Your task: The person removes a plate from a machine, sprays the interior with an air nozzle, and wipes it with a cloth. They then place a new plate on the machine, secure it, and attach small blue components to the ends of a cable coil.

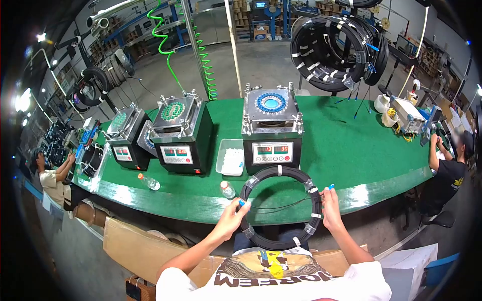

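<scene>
A coil of black cable (315,200), bound with white and clear tape, is upright at the table's front edge, before my body. At its left side my left hand (232,216) is closed on a blue-tipped cable end (242,202). My right hand (332,210), just right of the coil, pinches another blue-tipped end (331,187). A thin strand of cable crosses the coil's opening. Beyond the coil stands a machine (272,150) with a ring of blue connectors on top and a red digital display.
Two similar machines (176,150) (123,145) stand left on the green table (331,145). A tray of white parts (231,160) and two small bottles (227,189) (149,182) are nearby. Large coils (329,52) hang behind. People work at far left (52,178) and right (444,175).
</scene>
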The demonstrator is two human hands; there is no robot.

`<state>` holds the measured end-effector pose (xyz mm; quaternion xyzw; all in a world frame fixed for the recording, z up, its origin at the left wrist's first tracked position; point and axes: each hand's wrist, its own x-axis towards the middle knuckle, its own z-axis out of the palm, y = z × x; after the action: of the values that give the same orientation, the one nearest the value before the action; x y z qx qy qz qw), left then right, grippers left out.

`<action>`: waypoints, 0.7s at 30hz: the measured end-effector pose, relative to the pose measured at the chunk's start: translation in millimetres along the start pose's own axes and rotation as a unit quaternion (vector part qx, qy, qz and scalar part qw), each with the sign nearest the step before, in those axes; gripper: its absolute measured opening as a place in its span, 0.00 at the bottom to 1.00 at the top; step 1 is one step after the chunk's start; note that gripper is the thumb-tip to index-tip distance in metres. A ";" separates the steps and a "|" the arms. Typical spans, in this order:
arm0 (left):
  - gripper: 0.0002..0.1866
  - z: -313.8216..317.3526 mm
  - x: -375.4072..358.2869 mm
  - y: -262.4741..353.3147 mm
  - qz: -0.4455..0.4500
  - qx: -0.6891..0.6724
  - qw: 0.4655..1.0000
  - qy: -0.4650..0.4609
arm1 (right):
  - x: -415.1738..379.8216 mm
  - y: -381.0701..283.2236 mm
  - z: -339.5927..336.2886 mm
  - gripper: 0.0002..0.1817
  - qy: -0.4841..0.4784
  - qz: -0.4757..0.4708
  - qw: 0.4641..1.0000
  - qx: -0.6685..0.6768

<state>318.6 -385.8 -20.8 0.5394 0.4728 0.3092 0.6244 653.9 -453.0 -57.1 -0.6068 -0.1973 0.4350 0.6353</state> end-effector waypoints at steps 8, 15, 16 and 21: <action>0.15 -1.5 30.9 -56.5 -0.032 -0.009 0.997 0.073 | 17.2 52.3 -1.7 0.14 -0.020 0.025 0.996 -0.086; 0.13 5.2 27.1 -35.4 0.248 0.206 0.944 0.076 | 34.3 29.9 4.1 0.15 -0.081 -0.196 0.944 -0.253; 0.12 4.4 31.3 -20.5 0.215 0.184 0.957 0.065 | 35.6 12.2 12.0 0.16 -0.079 -0.270 0.922 -0.266; 0.10 18.1 48.7 60.9 0.187 0.064 0.980 -0.030 | 15.3 -87.9 66.7 0.15 -0.247 -0.191 0.947 -0.075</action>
<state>360.4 -335.3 24.9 0.6663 0.3638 0.3731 0.5333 637.8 -390.8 33.9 -0.4769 -0.4922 0.4258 0.5908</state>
